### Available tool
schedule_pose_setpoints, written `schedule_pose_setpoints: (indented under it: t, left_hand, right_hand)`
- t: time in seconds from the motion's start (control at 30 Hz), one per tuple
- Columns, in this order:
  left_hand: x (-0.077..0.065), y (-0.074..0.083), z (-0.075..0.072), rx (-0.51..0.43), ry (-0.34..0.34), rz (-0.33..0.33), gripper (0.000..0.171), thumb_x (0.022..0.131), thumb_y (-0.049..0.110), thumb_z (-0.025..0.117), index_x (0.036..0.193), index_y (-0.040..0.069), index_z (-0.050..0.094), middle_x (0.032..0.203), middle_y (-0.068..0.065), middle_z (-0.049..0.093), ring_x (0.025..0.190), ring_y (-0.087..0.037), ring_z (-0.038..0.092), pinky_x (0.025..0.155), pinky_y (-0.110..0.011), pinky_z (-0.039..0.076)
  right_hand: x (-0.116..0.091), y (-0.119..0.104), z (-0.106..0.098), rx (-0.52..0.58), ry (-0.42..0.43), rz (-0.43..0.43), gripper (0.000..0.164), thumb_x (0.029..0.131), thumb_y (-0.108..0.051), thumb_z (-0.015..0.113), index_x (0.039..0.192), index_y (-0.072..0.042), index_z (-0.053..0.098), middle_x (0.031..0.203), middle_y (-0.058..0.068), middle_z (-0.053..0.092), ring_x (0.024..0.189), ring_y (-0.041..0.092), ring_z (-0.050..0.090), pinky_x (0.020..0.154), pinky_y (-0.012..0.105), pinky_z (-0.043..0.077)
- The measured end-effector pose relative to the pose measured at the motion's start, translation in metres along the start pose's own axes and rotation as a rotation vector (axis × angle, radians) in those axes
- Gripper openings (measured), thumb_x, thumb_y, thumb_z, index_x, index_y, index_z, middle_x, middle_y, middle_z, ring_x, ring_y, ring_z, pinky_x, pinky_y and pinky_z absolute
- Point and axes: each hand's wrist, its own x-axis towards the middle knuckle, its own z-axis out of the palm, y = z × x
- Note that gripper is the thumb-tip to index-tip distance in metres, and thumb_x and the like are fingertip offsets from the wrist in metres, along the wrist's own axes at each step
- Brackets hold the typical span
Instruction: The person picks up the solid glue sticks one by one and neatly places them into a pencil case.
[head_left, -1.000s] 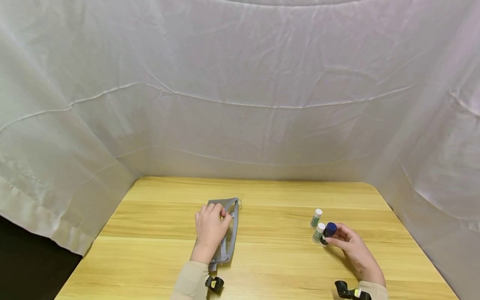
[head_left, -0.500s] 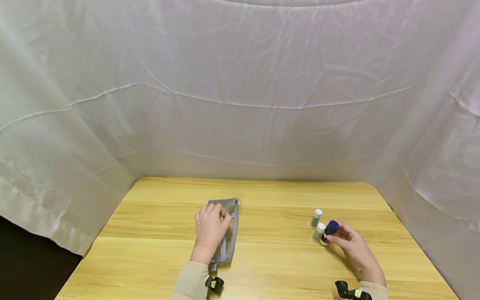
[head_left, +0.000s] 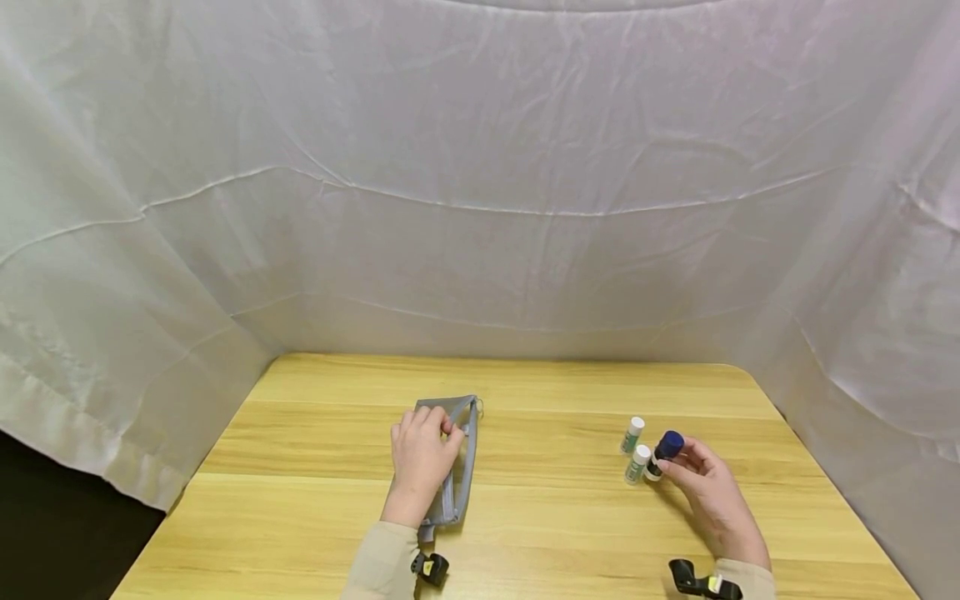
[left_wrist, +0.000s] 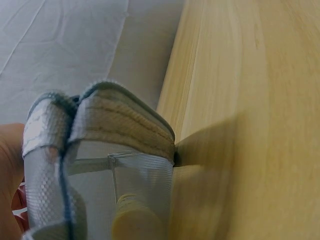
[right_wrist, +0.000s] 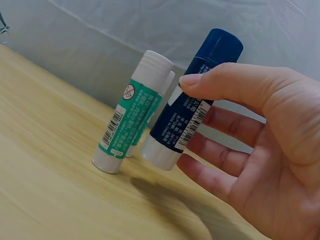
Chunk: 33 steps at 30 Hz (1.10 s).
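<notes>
My left hand [head_left: 422, 458] grips the edge of a grey mesh zip pouch [head_left: 467, 479], which gapes along its right side. Through the mesh in the left wrist view, a yellowish round-ended thing [left_wrist: 135, 222] shows inside. On the right, my right hand [head_left: 718, 500] pinches a dark blue glue stick [right_wrist: 175, 117] between thumb and fingers. It leans to one side, its white base just over the tabletop in the right wrist view. Close beside it stands a green-and-white glue stick [right_wrist: 131, 112]. A second green-and-white glue stick [head_left: 632, 436] stands upright behind, mostly hidden in the right wrist view.
The wood-grain table [head_left: 547, 500] spans the front of the view. Pale grey curtains [head_left: 525, 275] hang behind it and at both sides. A small ring [head_left: 480, 407] hangs at the pouch's far corner. Black wrist mounts [head_left: 430, 569] sit at both sleeves.
The blue glue stick has shifted slightly up and right in the head view, away from the nearer green-and-white one, with my right hand. My left hand and the pouch stay put.
</notes>
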Motion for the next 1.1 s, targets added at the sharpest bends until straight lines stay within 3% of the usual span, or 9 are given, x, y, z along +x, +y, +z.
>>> schedule_pose_setpoints:
  t: [0.4, 0.63, 0.9, 1.1]
  left_hand:
    - [0.000, 0.000, 0.000, -0.003, -0.010, 0.000, 0.020, 0.077, 0.021, 0.068, 0.068, 0.020, 0.050, 0.067, 0.006, 0.048, 0.069, -0.018, 0.041, 0.068, -0.031, 0.025]
    - [0.000, 0.000, 0.000, 0.000, -0.001, 0.004, 0.020, 0.077, 0.020, 0.069, 0.069, 0.019, 0.051, 0.067, 0.005, 0.049, 0.069, -0.018, 0.042, 0.067, -0.031, 0.025]
    - [0.000, -0.001, 0.001, 0.000, 0.006, 0.009, 0.020, 0.076, 0.020, 0.070, 0.069, 0.019, 0.052, 0.067, 0.005, 0.049, 0.068, -0.018, 0.042, 0.067, -0.030, 0.025]
    - [0.000, -0.001, 0.000, -0.003, 0.004, 0.007, 0.021, 0.076, 0.020, 0.071, 0.069, 0.019, 0.052, 0.067, 0.005, 0.049, 0.067, -0.017, 0.040, 0.067, -0.030, 0.025]
  right_hand:
    - [0.005, -0.007, 0.006, 0.076, 0.000, -0.064, 0.036, 0.088, 0.010, 0.058, 0.110, -0.017, 0.063, 0.098, -0.008, 0.067, 0.090, 0.004, 0.064, 0.080, 0.022, 0.055]
    - [0.006, -0.015, 0.008, -0.121, 0.080, -0.165, 0.031, 0.087, 0.007, 0.062, 0.109, -0.015, 0.064, 0.097, -0.014, 0.067, 0.090, -0.002, 0.063, 0.080, 0.013, 0.050]
    - [0.008, -0.024, 0.013, -0.187, 0.134, -0.186, 0.026, 0.088, 0.001, 0.065, 0.111, -0.010, 0.062, 0.099, -0.018, 0.067, 0.095, -0.003, 0.060, 0.083, 0.010, 0.045]
    - [0.009, -0.030, 0.020, -0.178, 0.186, -0.214, 0.025, 0.086, 0.002, 0.066, 0.109, -0.007, 0.062, 0.097, -0.018, 0.068, 0.093, -0.003, 0.061, 0.082, 0.009, 0.045]
